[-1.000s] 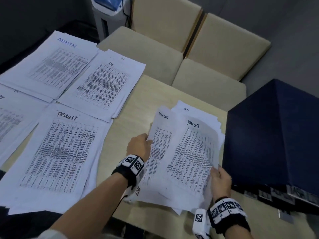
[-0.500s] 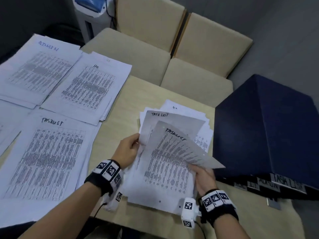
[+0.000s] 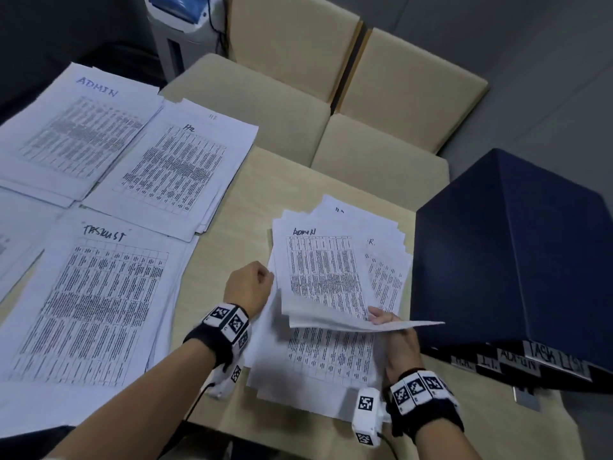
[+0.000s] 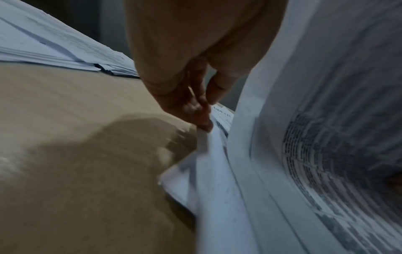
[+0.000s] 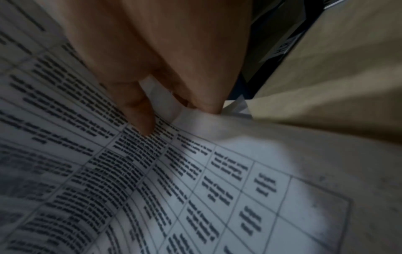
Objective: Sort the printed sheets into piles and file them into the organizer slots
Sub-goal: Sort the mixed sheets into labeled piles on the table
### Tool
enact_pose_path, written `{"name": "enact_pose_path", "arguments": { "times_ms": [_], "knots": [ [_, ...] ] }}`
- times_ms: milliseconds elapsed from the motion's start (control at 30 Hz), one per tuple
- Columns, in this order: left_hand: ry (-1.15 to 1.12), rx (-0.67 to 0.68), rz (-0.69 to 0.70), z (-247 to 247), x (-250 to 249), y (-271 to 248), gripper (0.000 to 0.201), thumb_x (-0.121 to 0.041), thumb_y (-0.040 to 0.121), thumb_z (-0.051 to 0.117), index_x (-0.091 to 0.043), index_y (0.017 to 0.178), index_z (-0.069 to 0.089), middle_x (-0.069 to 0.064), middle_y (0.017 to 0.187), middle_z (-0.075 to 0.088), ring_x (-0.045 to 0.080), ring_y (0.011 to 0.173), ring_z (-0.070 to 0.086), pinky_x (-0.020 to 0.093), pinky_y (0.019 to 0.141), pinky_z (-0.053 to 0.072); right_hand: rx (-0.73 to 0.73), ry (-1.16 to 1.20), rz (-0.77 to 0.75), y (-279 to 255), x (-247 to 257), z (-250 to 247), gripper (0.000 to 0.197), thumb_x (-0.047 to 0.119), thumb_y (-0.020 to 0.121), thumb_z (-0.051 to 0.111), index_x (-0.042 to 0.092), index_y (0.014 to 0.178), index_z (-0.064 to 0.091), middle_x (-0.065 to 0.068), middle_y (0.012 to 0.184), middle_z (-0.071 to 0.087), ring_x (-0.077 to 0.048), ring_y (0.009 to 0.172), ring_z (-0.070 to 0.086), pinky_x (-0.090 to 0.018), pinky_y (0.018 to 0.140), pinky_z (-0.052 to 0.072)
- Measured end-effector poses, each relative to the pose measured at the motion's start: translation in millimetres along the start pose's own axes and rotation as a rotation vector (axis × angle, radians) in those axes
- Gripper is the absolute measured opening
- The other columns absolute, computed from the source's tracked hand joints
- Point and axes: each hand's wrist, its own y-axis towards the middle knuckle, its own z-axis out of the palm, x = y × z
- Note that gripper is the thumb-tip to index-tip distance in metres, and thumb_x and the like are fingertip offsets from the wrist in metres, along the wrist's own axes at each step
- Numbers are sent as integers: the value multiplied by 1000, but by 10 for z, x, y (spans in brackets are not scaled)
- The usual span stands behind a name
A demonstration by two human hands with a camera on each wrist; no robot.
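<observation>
An unsorted stack of printed sheets lies on the table in front of me. My right hand pinches the top sheets at their right side and holds them raised and curled; in the right wrist view the thumb presses on the print. Under them shows a sheet headed ADMIN. My left hand is at the stack's left edge, its fingertips pinching a sheet edge. The dark blue organizer stands to the right, with slot labels along its front.
Sorted piles lie at the left: ADMIN, HR, TASKLIST, and one more cut off at the far left. Two beige chairs stand beyond the table. A white machine is behind.
My right hand has raised and curled back the top TASKLIST sheets, uncovering the ADMIN sheet. The left hand stays at the stack's left edge.
</observation>
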Motion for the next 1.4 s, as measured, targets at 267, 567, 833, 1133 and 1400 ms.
{"name": "enact_pose_path", "arguments": {
  "times_ms": [267,567,833,1133,1400],
  "knots": [
    [168,108,-62,95,-273,171,27,-30,80,68,-14,65,52,2,60,53,23,59,50,22,49,33,-46,-94,56,-24,48,-82,14,-14,79,60,-4,89,62,-19,89,69,-36,93,66,-35,72,51],
    [-83,-118,84,-271,-224,5,41,-54,95,47,-15,93,59,-2,85,63,18,76,59,33,71,48,46,80,88,32,244,93,26,-7,83,59,-2,107,66,-22,101,72,-36,93,68,-48,90,53],
    [-138,112,26,-932,-124,-522,55,-36,99,52,-4,140,37,9,138,50,25,124,49,34,101,40,239,73,154,-116,340,1020,65,9,86,64,1,144,38,-15,135,53,-14,103,69,-34,85,59],
    [-282,-78,-242,-1856,930,-697,19,-16,97,54,-15,115,49,7,106,63,17,73,60,22,54,47,326,-194,36,-330,209,1481,9,2,96,56,6,102,62,-12,96,68,-18,80,64,-22,57,54],
    [253,-180,-544,-2351,1895,-807,44,-7,93,52,-9,133,35,11,94,57,28,79,58,35,61,47,121,-607,-103,-28,96,898,11,7,91,65,17,87,67,-13,96,69,-28,88,64,-43,88,54]
  ]
}}
